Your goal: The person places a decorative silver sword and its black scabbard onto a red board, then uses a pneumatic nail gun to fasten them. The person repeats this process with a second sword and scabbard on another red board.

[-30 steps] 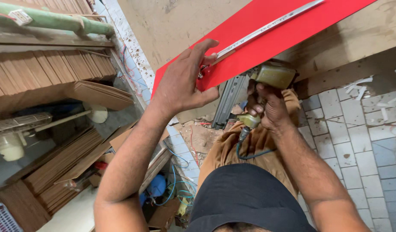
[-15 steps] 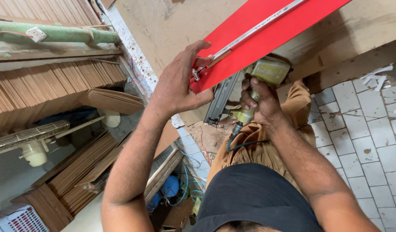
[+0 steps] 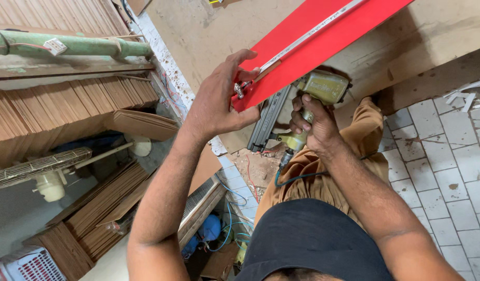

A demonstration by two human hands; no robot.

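While left hand (image 3: 219, 106) grips red panel (image 3: 307, 41), nail gun (image 3: 302, 112) sits under it.

Bright, even daylight; sharp focus

Woodworking workshop: stacked wood sheets (image 3: 68, 109), nail gun (image 3: 302, 109).
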